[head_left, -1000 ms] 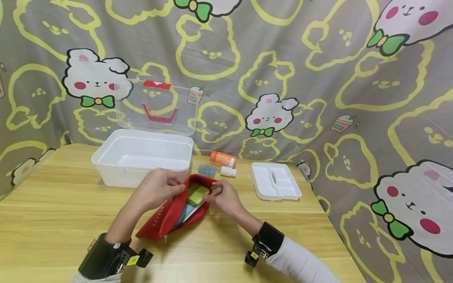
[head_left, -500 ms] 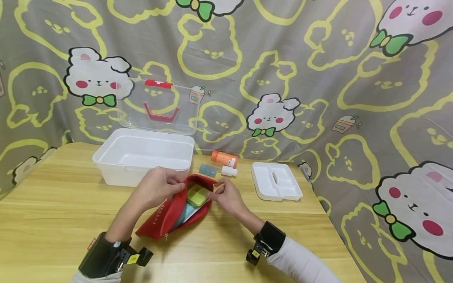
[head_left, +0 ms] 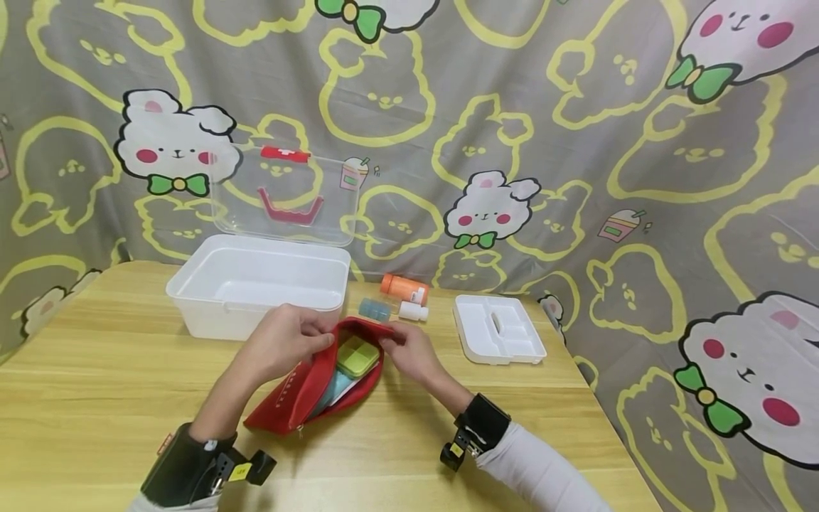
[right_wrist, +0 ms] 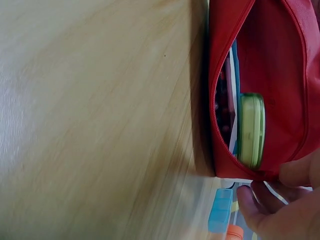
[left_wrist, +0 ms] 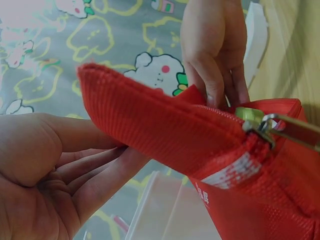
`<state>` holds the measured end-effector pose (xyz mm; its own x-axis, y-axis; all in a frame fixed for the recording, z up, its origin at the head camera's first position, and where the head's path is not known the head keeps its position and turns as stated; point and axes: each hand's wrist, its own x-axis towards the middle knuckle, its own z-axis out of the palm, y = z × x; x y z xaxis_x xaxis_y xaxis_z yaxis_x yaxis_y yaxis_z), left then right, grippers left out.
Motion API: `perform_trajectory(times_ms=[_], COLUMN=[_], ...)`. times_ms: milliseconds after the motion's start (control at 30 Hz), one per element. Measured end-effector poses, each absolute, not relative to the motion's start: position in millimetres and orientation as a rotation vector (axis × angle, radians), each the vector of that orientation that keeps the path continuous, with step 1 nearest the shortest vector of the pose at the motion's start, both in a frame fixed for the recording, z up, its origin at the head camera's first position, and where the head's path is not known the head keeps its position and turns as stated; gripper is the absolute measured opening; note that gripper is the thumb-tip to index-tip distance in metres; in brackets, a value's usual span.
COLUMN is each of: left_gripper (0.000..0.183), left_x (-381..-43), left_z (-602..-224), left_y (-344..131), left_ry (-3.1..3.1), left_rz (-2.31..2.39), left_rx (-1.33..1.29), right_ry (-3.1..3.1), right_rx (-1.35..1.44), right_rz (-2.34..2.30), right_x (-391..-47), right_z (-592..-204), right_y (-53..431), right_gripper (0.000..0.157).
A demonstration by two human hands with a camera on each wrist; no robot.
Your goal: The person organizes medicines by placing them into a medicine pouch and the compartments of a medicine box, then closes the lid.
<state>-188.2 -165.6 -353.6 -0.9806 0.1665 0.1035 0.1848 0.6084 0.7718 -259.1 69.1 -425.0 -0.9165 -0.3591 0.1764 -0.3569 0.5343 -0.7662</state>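
A red zip pouch (head_left: 306,390) stands propped on the table with its mouth spread wide. My left hand (head_left: 281,343) pinches its left rim; the left wrist view shows the thumb and fingers on either side of the red fabric (left_wrist: 150,125). At the opposite end, my right hand (head_left: 414,354) pinches the rim, with the thumb on the inner face and fingers outside. Inside the pouch lies a yellow-green case (right_wrist: 252,131), beside a light blue item (head_left: 331,392) and a white flat edge. Dark contents deeper down are unclear in the right wrist view.
Behind the pouch stands a white box (head_left: 256,320) with its clear lid (head_left: 237,206) raised. An orange bottle (head_left: 404,289), a small white bottle (head_left: 412,311) and a blue translucent case (head_left: 374,308) lie beside it. A white compartment tray (head_left: 476,334) sits to the right.
My right hand has shifted from the yellow-green case's edge to the pouch's right rim. The case now shows more fully inside the pouch. My left hand keeps its place.
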Motion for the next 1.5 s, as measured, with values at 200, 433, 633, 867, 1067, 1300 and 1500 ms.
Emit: perform_trajectory(times_ms=[200, 433, 633, 867, 1067, 1300, 1500], left_gripper=[0.010, 0.008, 0.009, 0.016, 0.026, 0.057, 0.046], left_x=[-187.4, -187.5, -187.3, -187.1, -184.3, -176.2, -176.5], left_z=[-353.1, -353.7, -353.9, -351.4, -344.9, -339.0, -342.6], left_y=[-165.7, -167.1, -167.6, -169.8, -181.3, -199.7, -211.5], left_ry=[-2.805, -2.823, -2.834, -2.833, -2.878, -3.075, -3.093], left_rz=[-1.347, -1.315, -1.274, -1.267, -1.303, -1.394, -1.371], left_rx=[-0.301, -0.291, -0.298, -0.311, -0.459, -0.749, -0.780], right_ry=[2.692, 2.608, 2.580, 2.450, 2.347, 2.356, 2.366], right_rx=[-0.598, -0.537, -0.454, -0.312, -0.193, -0.121, -0.092], right_rz=[-1.426, -1.549, -1.617, -1.770, -1.888, -1.903, -1.910], right_x=[-260.9, -262.7, -265.6, -265.9, -268.9, -270.9, -272.0], right_z=[-423.1, -421.0, -417.0, -411.7, -412.0, -410.0, -408.7], right_y=[71.2, 73.6, 76.1, 78.1, 82.4, 89.6, 95.3], right_gripper=[0.023, 0.022, 0.021, 0.020, 0.020, 0.027, 0.027])
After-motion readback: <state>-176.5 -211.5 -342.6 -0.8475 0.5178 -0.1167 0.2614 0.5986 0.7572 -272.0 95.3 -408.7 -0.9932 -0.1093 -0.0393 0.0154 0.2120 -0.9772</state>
